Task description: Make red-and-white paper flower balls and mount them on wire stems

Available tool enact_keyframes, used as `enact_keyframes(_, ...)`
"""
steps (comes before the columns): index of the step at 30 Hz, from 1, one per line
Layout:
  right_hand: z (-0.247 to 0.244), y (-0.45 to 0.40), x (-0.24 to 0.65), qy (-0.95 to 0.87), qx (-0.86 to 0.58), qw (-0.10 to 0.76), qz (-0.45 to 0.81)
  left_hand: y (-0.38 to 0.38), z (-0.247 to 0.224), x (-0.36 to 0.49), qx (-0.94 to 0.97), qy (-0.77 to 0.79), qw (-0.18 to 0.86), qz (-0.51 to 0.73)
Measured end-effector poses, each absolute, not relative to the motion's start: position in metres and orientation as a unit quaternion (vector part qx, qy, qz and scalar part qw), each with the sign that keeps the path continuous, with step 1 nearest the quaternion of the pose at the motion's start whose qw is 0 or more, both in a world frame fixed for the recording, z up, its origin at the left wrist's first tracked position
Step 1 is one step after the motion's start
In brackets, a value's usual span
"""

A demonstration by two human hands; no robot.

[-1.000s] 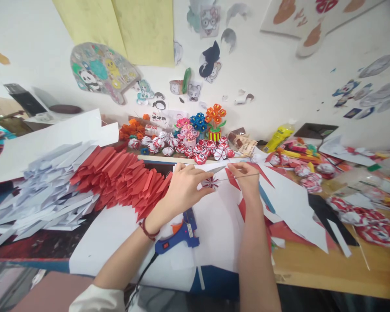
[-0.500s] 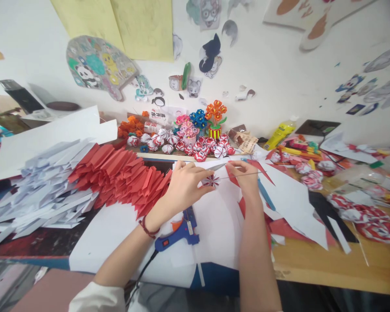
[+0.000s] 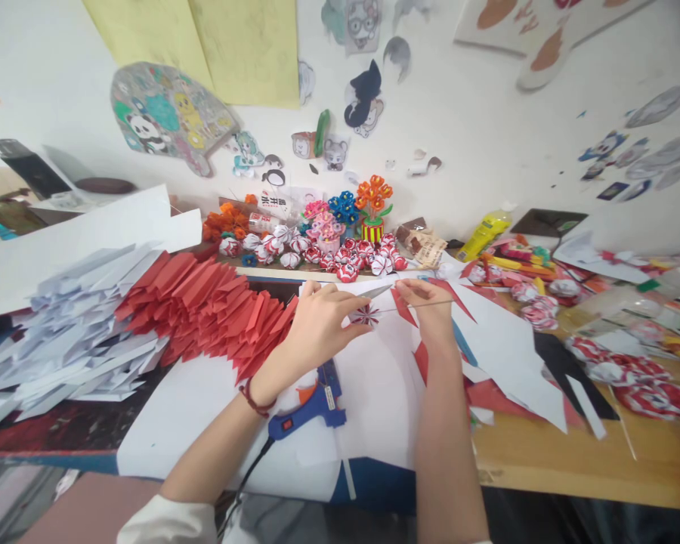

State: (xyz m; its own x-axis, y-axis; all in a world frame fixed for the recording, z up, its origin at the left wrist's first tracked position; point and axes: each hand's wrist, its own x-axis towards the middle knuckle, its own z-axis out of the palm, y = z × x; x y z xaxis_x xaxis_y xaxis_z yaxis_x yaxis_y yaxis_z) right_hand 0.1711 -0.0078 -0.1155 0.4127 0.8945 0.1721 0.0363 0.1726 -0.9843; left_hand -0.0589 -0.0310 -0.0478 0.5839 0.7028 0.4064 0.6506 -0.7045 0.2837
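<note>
My left hand (image 3: pixel 329 321) pinches a small red-and-white striped paper flower (image 3: pixel 366 316) between thumb and fingers, over the white paper (image 3: pixel 374 400). A thin stick (image 3: pixel 437 303) runs from the flower to the right. My right hand (image 3: pixel 429 304) has its fingertips closed on this stick. Just above the flower lies a grey pointed blade (image 3: pixel 378 291), its other end hidden behind my left hand. Under my left wrist a blue hot glue gun (image 3: pixel 303 415) rests on the white paper, with a glue stick (image 3: pixel 348 478) beneath it.
Red folded paper strips (image 3: pixel 204 313) and white folded paper strips (image 3: pixel 85 325) are heaped at left. Finished paper flowers (image 3: pixel 348 261) line the back, beside a potted orange flower (image 3: pixel 372 204). Paper scraps (image 3: pixel 504 340) and a yellow bottle (image 3: pixel 484 234) are at right.
The whole view has shifted slightly. Both hands keep their hold on the flower and its stick, almost unmoved.
</note>
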Motion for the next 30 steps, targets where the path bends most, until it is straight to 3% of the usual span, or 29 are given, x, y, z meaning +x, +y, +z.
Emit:
enact_keyframes(22,-0.099,-0.018,0.168,-0.49,-0.375,0.661,0.428,-0.031,-0.048,-0.059,0.889,0.382,0.047,0.249)
enact_keyframes(30,-0.096,-0.018,0.167,-0.479,-0.397,0.666,0.412,-0.03,-0.049,-0.058,0.89,0.384,0.05,0.239)
